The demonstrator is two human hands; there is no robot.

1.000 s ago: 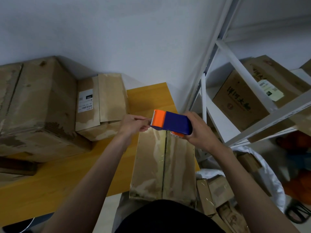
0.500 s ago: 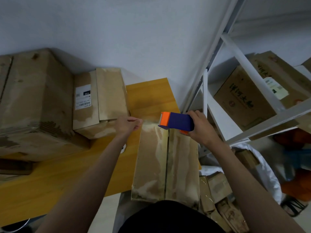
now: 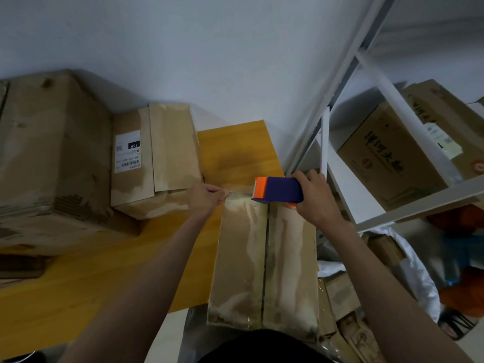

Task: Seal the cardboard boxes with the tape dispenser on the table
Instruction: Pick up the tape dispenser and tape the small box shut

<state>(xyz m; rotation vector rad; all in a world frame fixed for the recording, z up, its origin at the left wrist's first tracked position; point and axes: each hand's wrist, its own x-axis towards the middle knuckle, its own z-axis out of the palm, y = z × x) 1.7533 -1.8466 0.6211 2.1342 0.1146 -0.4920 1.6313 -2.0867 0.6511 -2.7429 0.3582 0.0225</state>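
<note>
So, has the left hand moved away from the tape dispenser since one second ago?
Yes. The left hand now pinches the tape end near the left edge of the front box, apart from the tape dispenser, which it touched before.

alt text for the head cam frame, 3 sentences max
Seen from above, a person's right hand grips a blue and orange tape dispenser at the far end of a long cardboard box, while the left hand pinches the clear tape pulled from it. The box lies on a yellow wooden table beside more boxes; white shelving stands at right.
</note>
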